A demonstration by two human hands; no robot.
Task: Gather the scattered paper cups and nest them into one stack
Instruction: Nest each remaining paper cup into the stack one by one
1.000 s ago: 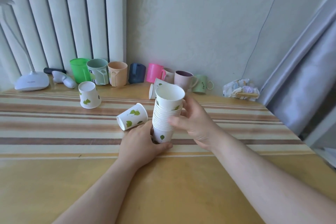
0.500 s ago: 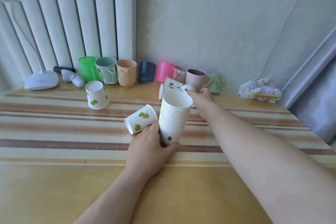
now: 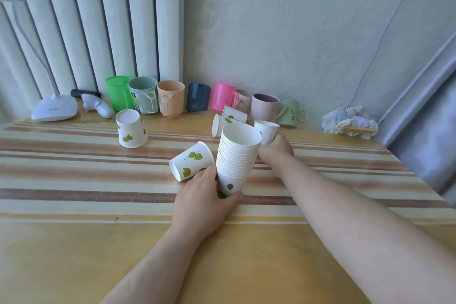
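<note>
A tall stack of nested white paper cups (image 3: 237, 155) with green leaf prints stands upright mid-table. My left hand (image 3: 204, 196) grips its bottom cup. Behind the stack, my right hand (image 3: 276, 149) holds a single paper cup (image 3: 266, 131) just right of the stack's rim. One loose cup (image 3: 191, 161) lies on its side to the left of the stack, touching my left fingers. Another cup (image 3: 130, 128) stands upside down farther left. A further cup (image 3: 224, 124) lies on its side behind the stack, partly hidden.
A row of coloured plastic mugs (image 3: 170, 99) lines the wall at the back. A white desk lamp base (image 3: 54, 108) sits at the back left, a crumpled packet (image 3: 350, 123) at the back right. The table (image 3: 74, 242) drops off on the right by a grey curtain (image 3: 429, 111).
My right hand let go of the stack, reached back to the cups near the mugs, and now holds one cup lifted beside the stack. My left hand stayed on the stack's base.
</note>
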